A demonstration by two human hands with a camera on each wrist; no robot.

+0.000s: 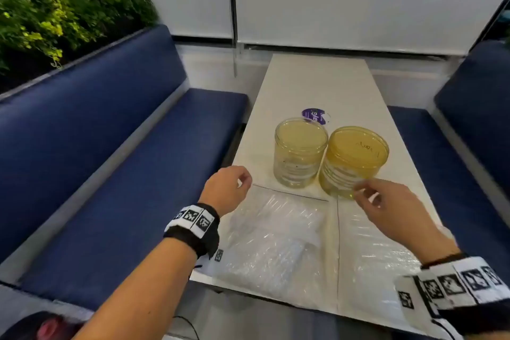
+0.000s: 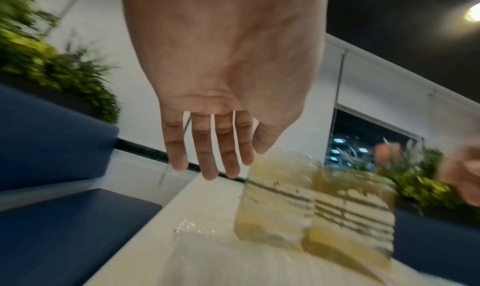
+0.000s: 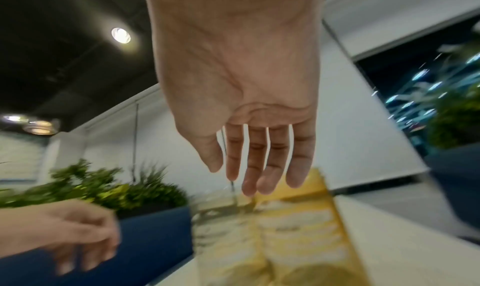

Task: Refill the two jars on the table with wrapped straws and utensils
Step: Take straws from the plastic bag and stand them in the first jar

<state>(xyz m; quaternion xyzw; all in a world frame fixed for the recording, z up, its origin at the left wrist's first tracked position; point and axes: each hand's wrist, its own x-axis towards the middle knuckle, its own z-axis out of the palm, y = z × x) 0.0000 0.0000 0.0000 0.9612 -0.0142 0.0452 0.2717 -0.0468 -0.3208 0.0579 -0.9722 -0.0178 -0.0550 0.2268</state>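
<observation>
Two yellowish see-through jars stand side by side on the white table (image 1: 317,85): the paler left jar (image 1: 299,153) and the deeper yellow right jar (image 1: 354,159). Both have lids on. In front of them lie two clear plastic bags, a left bag (image 1: 276,240) and a right bag (image 1: 378,251), with their contents unclear. My left hand (image 1: 230,188) hovers at the table's left edge, fingers relaxed and holding nothing. My right hand (image 1: 386,201) hangs just before the right jar, fingers loose, empty. In the wrist views both hands (image 2: 215,146) (image 3: 259,157) show straight fingers above the blurred jars (image 2: 311,204) (image 3: 272,229).
Blue padded benches (image 1: 110,146) (image 1: 469,124) flank the narrow table. A purple sticker (image 1: 314,115) lies behind the jars. Green plants (image 1: 55,16) stand behind the left bench. White blinds (image 1: 331,0) close the far end.
</observation>
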